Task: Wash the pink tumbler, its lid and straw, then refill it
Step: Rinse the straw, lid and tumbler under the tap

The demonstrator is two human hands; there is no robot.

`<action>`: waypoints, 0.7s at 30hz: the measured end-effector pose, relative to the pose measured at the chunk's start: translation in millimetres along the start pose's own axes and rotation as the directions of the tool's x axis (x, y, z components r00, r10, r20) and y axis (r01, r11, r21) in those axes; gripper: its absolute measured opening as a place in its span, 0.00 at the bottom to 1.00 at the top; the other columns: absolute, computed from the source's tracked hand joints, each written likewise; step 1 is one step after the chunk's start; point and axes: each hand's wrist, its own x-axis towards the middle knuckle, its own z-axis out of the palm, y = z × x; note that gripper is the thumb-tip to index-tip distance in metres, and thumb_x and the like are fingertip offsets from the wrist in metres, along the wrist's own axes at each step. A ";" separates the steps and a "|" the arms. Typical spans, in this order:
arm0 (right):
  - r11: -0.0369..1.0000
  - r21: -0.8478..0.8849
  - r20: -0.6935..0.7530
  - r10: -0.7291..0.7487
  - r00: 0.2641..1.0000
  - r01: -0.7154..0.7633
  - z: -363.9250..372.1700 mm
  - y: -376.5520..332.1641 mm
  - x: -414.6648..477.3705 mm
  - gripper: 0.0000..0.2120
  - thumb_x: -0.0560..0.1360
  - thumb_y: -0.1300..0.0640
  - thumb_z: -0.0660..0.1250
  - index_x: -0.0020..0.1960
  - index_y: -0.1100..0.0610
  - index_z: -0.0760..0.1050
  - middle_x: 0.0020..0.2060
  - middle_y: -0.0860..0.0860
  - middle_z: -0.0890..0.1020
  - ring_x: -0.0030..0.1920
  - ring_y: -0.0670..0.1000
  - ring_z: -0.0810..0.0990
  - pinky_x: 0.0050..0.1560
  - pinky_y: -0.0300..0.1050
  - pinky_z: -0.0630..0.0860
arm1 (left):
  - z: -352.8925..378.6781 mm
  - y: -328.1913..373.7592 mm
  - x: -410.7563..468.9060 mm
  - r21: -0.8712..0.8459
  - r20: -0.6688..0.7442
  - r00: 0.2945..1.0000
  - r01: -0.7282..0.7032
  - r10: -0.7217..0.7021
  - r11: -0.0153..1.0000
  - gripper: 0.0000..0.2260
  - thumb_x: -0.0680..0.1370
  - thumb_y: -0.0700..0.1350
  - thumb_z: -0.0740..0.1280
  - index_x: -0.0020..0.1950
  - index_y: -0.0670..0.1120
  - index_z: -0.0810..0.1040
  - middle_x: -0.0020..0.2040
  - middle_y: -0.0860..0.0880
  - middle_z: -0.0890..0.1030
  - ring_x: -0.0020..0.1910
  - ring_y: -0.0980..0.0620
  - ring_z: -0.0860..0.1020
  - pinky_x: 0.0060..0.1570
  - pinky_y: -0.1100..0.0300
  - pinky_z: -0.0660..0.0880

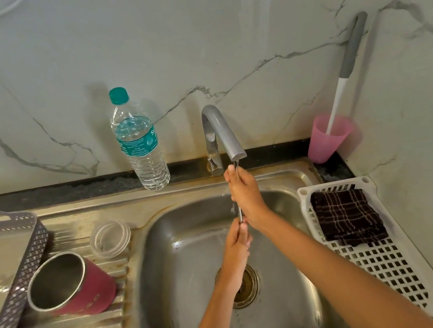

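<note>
The pink tumbler [71, 284] lies on its side on the ribbed drainboard, its steel mouth facing up and left. Behind it rests the clear lid [110, 238]. Over the sink basin [168, 259] I hold the thin metal straw [240, 215] upright under the tap [221, 134]. My right hand [245, 192] grips the straw's upper part just below the spout. My left hand [238, 239] pinches its lower end. Most of the straw is hidden by my fingers.
A capped water bottle [138, 140] stands on the ledge left of the tap. A pink cup [329, 136] holding a long-handled brush [344, 74] sits at the back right. A white rack [385, 258] with a dark checked cloth [346, 216] lies right of the sink; a grey basket [14, 286] is left.
</note>
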 end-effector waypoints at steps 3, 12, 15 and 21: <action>0.999 -0.007 0.015 0.054 0.998 -0.054 -0.7 -2.1 5.8 0.15 0.83 0.48 0.53 0.42 0.52 0.71 0.34 0.47 0.72 0.33 0.43 0.69 0.36 0.37 0.68 | 3.4 -2.4 1.1 -0.022 -0.062 0.998 -0.019 0.018 1.000 0.12 0.85 0.50 0.53 0.46 0.51 0.73 0.31 0.53 0.61 0.26 0.59 0.58 0.25 0.67 0.56; 0.979 -0.182 -0.028 0.090 0.996 -0.093 -6.5 22.2 6.6 0.13 0.83 0.56 0.54 0.44 0.54 0.73 0.35 0.50 0.74 0.33 0.47 0.71 0.35 0.42 0.69 | 1.9 9.7 3.1 -0.060 0.075 0.996 0.058 -0.054 0.997 0.13 0.85 0.51 0.52 0.49 0.45 0.69 0.28 0.53 0.63 0.23 0.57 0.56 0.24 0.62 0.52; 0.981 -0.169 -0.071 0.089 0.994 -0.099 -6.0 16.8 12.6 0.16 0.83 0.51 0.55 0.43 0.59 0.73 0.32 0.50 0.72 0.32 0.47 0.70 0.33 0.40 0.67 | 2.5 7.7 -0.3 -0.061 0.157 0.987 0.052 -0.042 0.997 0.09 0.86 0.46 0.52 0.57 0.44 0.69 0.35 0.52 0.70 0.27 0.57 0.61 0.25 0.65 0.58; 0.984 -0.024 0.110 0.176 0.978 -0.175 -11.7 6.5 8.9 0.18 0.83 0.47 0.53 0.43 0.57 0.73 0.30 0.50 0.74 0.30 0.48 0.74 0.37 0.44 0.75 | -11.1 -6.4 -0.4 0.003 -0.053 0.996 0.073 -0.073 0.997 0.11 0.85 0.46 0.54 0.53 0.44 0.75 0.31 0.51 0.67 0.23 0.61 0.60 0.23 0.69 0.57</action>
